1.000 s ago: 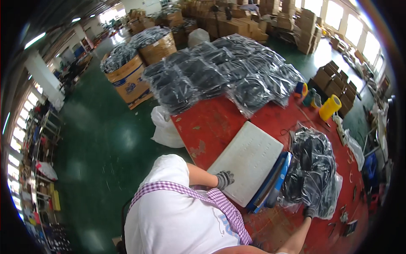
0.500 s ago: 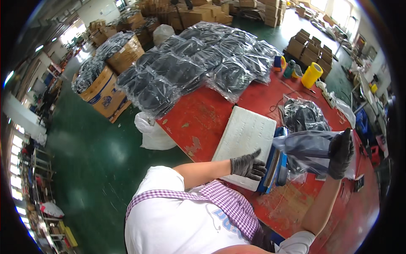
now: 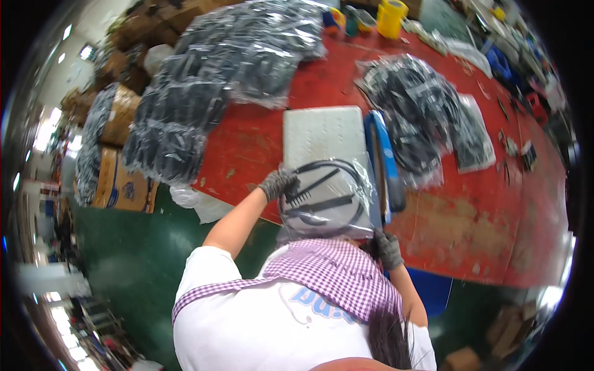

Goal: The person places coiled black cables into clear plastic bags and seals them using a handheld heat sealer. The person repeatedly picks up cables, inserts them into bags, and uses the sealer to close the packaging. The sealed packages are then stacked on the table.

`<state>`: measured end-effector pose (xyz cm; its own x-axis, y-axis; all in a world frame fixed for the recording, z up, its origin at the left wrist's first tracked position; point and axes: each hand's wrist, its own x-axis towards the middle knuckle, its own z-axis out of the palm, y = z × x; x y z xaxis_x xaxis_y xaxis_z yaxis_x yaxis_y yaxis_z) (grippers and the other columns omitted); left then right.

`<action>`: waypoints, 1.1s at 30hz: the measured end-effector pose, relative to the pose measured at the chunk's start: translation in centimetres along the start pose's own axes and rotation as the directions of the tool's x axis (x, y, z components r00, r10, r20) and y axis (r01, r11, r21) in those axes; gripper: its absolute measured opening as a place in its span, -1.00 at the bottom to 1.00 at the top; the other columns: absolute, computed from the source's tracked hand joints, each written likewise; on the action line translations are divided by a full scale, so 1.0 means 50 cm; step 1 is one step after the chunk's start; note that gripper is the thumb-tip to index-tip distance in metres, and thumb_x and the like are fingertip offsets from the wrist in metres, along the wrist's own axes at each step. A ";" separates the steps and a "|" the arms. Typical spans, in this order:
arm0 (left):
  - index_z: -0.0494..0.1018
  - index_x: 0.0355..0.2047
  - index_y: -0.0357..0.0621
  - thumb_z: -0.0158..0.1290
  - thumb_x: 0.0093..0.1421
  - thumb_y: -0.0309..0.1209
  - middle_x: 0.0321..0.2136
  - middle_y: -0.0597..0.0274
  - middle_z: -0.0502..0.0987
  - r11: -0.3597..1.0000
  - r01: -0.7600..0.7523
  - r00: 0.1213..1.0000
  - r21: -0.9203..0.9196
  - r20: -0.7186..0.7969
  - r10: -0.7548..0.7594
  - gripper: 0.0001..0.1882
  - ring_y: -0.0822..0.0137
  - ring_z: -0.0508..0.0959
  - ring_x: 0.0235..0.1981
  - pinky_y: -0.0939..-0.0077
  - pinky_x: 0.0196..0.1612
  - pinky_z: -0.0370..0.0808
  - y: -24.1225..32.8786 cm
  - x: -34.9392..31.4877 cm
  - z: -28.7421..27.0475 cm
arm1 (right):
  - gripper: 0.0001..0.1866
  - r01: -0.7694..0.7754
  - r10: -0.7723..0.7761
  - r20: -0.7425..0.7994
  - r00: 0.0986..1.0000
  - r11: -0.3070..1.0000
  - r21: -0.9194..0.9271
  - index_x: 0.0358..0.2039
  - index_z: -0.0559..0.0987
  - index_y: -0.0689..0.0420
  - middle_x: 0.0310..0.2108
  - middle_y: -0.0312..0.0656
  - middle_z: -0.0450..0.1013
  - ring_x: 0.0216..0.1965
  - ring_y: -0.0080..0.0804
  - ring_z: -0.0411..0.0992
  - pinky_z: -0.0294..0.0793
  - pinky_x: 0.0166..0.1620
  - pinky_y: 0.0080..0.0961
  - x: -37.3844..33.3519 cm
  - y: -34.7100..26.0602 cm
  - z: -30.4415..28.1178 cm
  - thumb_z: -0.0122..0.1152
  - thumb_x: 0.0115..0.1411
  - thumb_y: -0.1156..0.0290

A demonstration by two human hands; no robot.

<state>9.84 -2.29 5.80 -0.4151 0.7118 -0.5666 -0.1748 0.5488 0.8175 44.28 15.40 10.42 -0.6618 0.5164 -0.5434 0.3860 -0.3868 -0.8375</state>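
- Boxes (image 3: 117, 179) of brown card stand on the green floor at far left, topped with bagged black goods; they have only slid in the view as the head tipped down.
- Heap (image 3: 229, 74) of clear bags full of black parts covers the red table's (image 3: 470, 229) left end, untouched.
- Left hand (image 3: 278, 183), gloved grey, grips the bag's left edge; half a second ago it lay near the sealer, holding nothing.
- Bag (image 3: 325, 201), clear and crinkled, shows a coiled black cable and flat black bars. A moment ago it hung in the air at the right; now it lies on the near part of the white pad (image 3: 322, 136), just left of the blue sealer (image 3: 383, 161). I judge that it is being lined up for closing.
- Right hand (image 3: 388, 248), gloved too, is closed at the bag's lower right corner, having come down from its raised hold.
- Second pile (image 3: 421, 117) of bagged parts lies right of the sealer, as before.
- Yellow tub (image 3: 391, 17) stands at the far edge.
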 end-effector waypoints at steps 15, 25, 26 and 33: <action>0.41 -0.45 -0.12 0.03 0.01 -0.41 -0.62 0.36 0.42 1.000 0.001 0.951 -0.013 -0.309 -0.005 -0.91 0.54 0.34 -0.67 0.67 -0.62 0.31 0.098 0.290 0.081 | -0.70 0.224 -0.308 0.130 0.942 0.293 -0.929 -0.36 0.43 0.12 -0.27 -0.03 0.38 -0.28 -0.20 0.37 0.35 -0.25 -0.33 0.232 0.136 -0.147 -0.03 0.03 0.16; 0.43 -0.51 -0.14 0.03 0.00 -0.41 -0.69 0.37 0.39 0.999 0.031 0.916 0.027 -0.400 -0.018 -0.92 0.55 0.30 -0.71 0.65 -0.64 0.27 0.080 0.293 0.025 | -0.33 0.140 -0.362 0.001 0.932 0.358 -0.923 0.02 0.13 0.29 0.02 0.15 0.09 -0.01 -0.02 0.17 0.16 0.01 -0.33 0.147 -0.193 -0.032 -0.03 -0.02 0.11; 0.43 -0.50 -0.14 0.03 0.00 -0.40 -0.68 0.37 0.39 1.000 0.024 0.921 0.008 -0.389 -0.019 -0.91 0.54 0.31 -0.69 0.64 -0.62 0.28 0.080 0.294 0.031 | -0.31 0.124 -0.390 -0.006 0.921 0.306 -0.944 0.03 0.10 0.29 0.03 0.16 0.07 0.00 -0.02 0.16 0.14 0.02 -0.32 0.155 -0.158 -0.020 -0.04 -0.02 0.10; 0.38 -0.37 -0.18 0.01 0.01 -0.34 -0.59 0.32 0.42 0.953 -0.029 0.923 0.302 -0.358 0.141 -0.80 0.50 0.37 -0.61 0.67 -0.51 0.31 0.050 0.236 0.031 | -0.46 0.194 -0.716 -0.005 0.698 0.195 -0.961 -0.05 0.24 0.26 -0.04 0.13 0.16 -0.25 -0.08 0.31 0.25 -0.13 -0.21 0.209 0.017 -0.008 0.03 -0.07 0.30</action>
<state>5.88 8.16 0.99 -0.7274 0.5776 -0.3705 0.1149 0.6348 0.7641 37.94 20.76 4.03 -0.7353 0.6409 0.2204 0.5650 0.7592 -0.3231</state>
